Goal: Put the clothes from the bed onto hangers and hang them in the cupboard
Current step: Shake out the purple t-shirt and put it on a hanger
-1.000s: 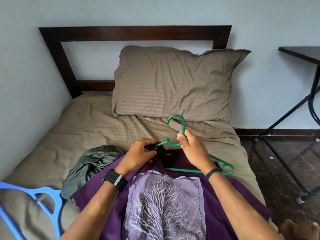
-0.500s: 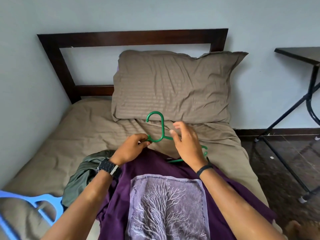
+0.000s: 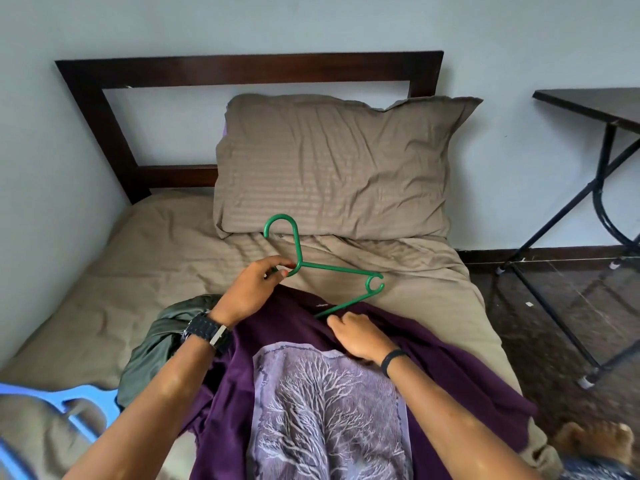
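pinched green hanger [image 3: 337,270] at its neck with left hand [image 3: 251,292], hook toward pillow [image 3: 332,168]; gripped purple t-shirt [image 3: 311,393] collar with right hand [image 3: 360,336], shirt spread on bed [image 3: 156,271], hanger's lower bar tucked under collar

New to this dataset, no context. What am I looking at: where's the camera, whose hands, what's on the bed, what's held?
No machine here: a person wears one wide-angle camera on the head, looking down at their own two bare hands. The left hand pinches a green hanger near its hook. The right hand has its grip on the purple T-shirt at the collar, where the hanger's lower bar goes in. All lies on a tan bed, with a pillow, an olive garment and a blue hanger.
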A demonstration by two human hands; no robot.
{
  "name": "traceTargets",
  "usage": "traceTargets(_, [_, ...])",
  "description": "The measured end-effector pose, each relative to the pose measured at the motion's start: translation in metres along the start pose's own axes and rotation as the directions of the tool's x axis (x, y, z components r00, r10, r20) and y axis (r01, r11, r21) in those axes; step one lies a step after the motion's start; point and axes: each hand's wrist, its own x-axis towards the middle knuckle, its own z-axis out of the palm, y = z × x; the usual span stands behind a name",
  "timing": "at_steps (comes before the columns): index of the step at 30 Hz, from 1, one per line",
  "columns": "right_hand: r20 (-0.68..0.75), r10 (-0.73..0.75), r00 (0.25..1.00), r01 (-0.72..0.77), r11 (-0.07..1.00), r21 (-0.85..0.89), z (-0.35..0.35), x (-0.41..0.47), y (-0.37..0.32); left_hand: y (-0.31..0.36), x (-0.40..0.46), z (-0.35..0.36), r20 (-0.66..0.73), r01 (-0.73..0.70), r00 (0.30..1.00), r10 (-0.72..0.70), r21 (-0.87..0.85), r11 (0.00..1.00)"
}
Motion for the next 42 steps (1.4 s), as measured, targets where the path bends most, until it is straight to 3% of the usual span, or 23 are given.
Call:
traceTargets(5, [-0.192, 0.242, 0.951, -0.251, 0.968, -0.02, -0.015, 0.001, 0.033, 0.004, -0.007, -0.002, -0.024, 0.02, 1.0, -0.019, 0.067, 0.998])
traceTargets(9, [-0.329, 0.267, 0.906, -0.233, 0.963, 0.139, -0.024, -0.005, 0.05, 0.003, -0.01, -0.001, -0.011, -0.004, 1.0, 0.005, 0.085, 0.996])
traceTargets(13, [-0.349, 0.317, 0.882, -0.216, 0.93, 0.299, -0.032, -0.005, 0.056, 0.004, -0.013, -0.006, -0.05, -0.028, 0.998, 0.032, 0.076, 0.997])
traceTargets(17, [-0.37, 0.324, 0.871, -0.185, 0.913, 0.364, -0.045, -0.002, 0.057, 0.003, -0.018, -0.013, 0.037, -0.072, 0.997, 0.067, 0.157, 0.985])
traceTargets(19, [-0.388, 0.29, 0.875, -0.146, 0.922, 0.359, -0.051, -0.002, 0.055, 0.004, -0.021, -0.012, 0.066, -0.085, 0.995, 0.073, 0.195, 0.977])
traceTargets(25, [-0.489, 0.049, 0.871, 0.101, 0.956, 0.275, -0.063, -0.012, 0.038, 0.015, -0.014, -0.01, -0.033, -0.083, 0.995, 0.091, 0.188, 0.979])
traceTargets(28, [-0.514, -0.012, 0.858, 0.252, 0.881, 0.4, -0.076, -0.019, 0.026, 0.027, -0.008, -0.004, -0.055, -0.103, 0.992, 0.115, 0.184, 0.978])
traceTargets(31, [-0.533, 0.002, 0.846, 0.364, 0.729, 0.58, -0.09, -0.027, 0.025, 0.036, -0.003, -0.008, -0.102, -0.13, 0.984, 0.149, 0.17, 0.977])
traceTargets(33, [-0.618, 0.078, 0.783, 0.388, 0.715, 0.582, -0.101, -0.035, 0.031, 0.041, -0.001, -0.015, -0.127, -0.182, 0.971, 0.205, 0.167, 0.969])
traceTargets(35, [-0.682, 0.116, 0.722, 0.346, 0.794, 0.501, -0.112, -0.041, 0.039, 0.046, -0.001, -0.023, -0.158, -0.225, 0.956, 0.248, 0.153, 0.962])
traceTargets(39, [-0.566, 0.002, 0.824, 0.249, 0.897, 0.366, -0.125, -0.051, 0.044, 0.057, -0.002, -0.034, -0.197, -0.271, 0.934, 0.3, 0.161, 0.949])
traceTargets(42, [-0.561, -0.068, 0.825, 0.263, 0.925, 0.275, -0.137, -0.057, 0.04, 0.067, -0.004, -0.041, -0.211, -0.311, 0.916, 0.342, 0.166, 0.936])
